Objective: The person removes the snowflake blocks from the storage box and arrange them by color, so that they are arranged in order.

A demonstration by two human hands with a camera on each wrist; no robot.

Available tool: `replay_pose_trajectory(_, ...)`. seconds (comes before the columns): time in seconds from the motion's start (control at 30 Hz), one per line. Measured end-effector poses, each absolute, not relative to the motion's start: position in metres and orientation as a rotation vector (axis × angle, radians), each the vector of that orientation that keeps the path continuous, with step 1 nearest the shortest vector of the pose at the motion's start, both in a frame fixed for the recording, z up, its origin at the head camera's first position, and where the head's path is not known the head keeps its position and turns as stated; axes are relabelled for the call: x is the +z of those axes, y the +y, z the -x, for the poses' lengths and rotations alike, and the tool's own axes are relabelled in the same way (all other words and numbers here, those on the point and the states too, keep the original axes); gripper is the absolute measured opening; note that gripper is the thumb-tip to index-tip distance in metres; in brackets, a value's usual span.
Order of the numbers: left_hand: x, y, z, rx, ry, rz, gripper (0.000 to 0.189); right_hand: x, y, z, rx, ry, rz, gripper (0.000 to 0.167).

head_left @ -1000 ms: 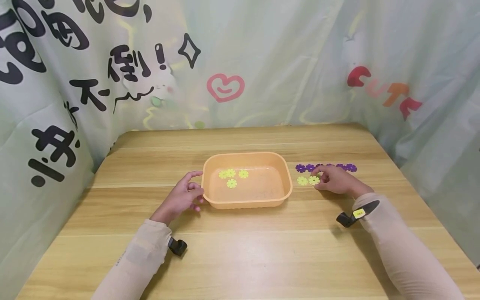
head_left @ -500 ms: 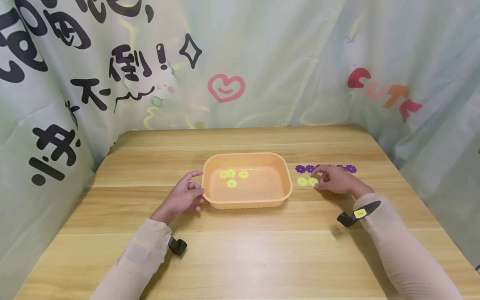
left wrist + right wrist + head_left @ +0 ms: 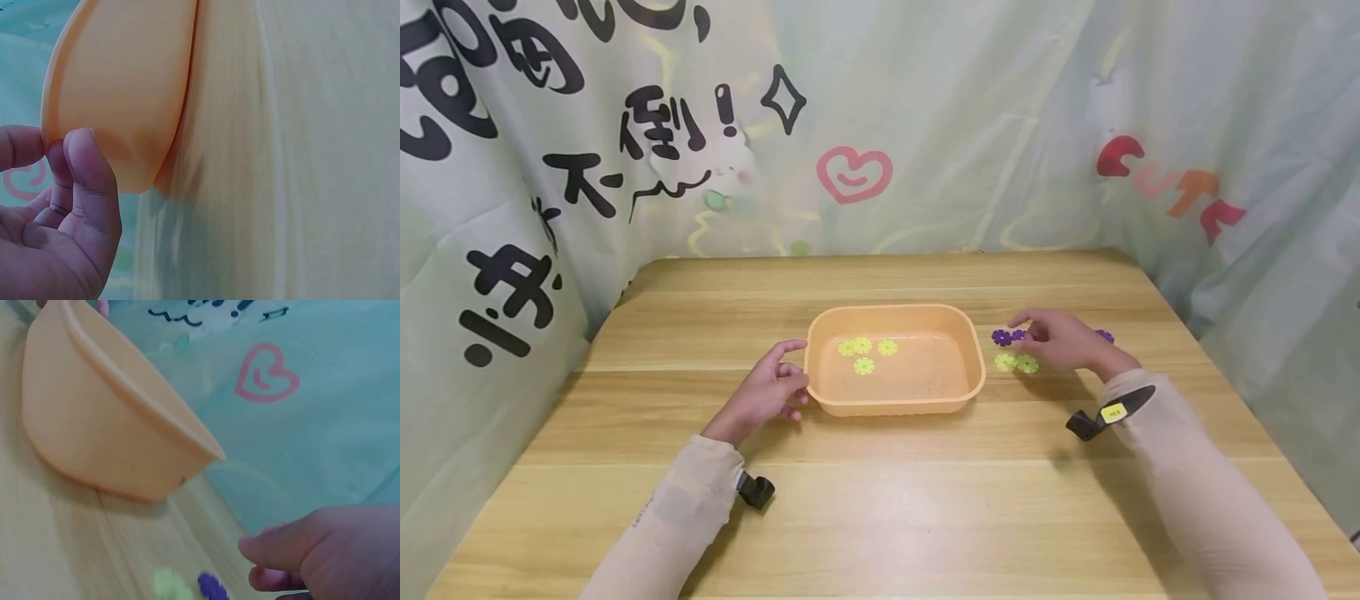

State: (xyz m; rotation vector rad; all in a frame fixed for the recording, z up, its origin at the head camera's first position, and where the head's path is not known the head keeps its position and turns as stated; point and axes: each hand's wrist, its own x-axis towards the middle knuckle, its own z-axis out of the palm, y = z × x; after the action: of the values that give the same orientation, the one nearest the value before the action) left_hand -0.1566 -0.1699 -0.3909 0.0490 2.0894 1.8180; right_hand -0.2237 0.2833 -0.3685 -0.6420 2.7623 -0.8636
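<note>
An orange plastic basin sits in the middle of the table, with several yellow flower-shaped pieces lying flat inside. My left hand touches the basin's left end, fingers relaxed; the left wrist view has a fingertip at the rim and the thumb over the outer wall. To the right of the basin, two yellow-green flower pieces lie in front of a row of purple flower pieces. Over that row hovers my right hand, thumb and forefinger apart, hiding its middle. Nothing shows between those fingers.
The wood-grain table extends toward me in front of the basin. A printed curtain hangs along its back and sides. Each wrist carries a small black camera, such as the left one.
My right hand has left the yellow-green pieces and moved up and slightly left, over the purple row. Those two pieces stay on the table. The left hand and the basin have not moved.
</note>
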Motion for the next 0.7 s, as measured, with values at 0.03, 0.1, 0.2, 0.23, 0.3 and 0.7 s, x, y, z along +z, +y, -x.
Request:
replay_pose_trajectory(0.03, -0.391, -0.17, 0.157, 1.818, 2.09, -0.051, 0.06, -0.367, 0.28, 0.225, -0.874, 2.761, 0.66, 0.032)
replay_pose_trajectory(0.1, -0.391, -0.17, 0.158, 1.819, 2.089, -0.048, 0.06, -0.363, 0.273, 0.227, -0.894, 2.753, 0.698, 0.031)
replay_pose_trajectory(0.2, -0.391, -0.169, 0.159, 1.817, 2.089, -0.049, 0.06, -0.358, 0.261, 0.23, -0.909, 2.743, 0.777, 0.03)
replay_pose_trajectory(0.23, -0.391, -0.169, 0.159, 1.817, 2.09, -0.046, 0.06, -0.356, 0.257, 0.232, -0.904, 2.741, 0.805, 0.029)
replay_pose_trajectory(0.3, -0.391, -0.169, 0.159, 1.816, 2.09, -0.045, 0.06, -0.354, 0.248, 0.235, -0.917, 2.73, 0.855, 0.029)
replay_pose_trajectory(0.7, -0.391, -0.17, 0.156, 1.808, 2.107, -0.055, 0.059, -0.349, 0.196, 0.248, -0.987, 2.639, 0.952, 0.032)
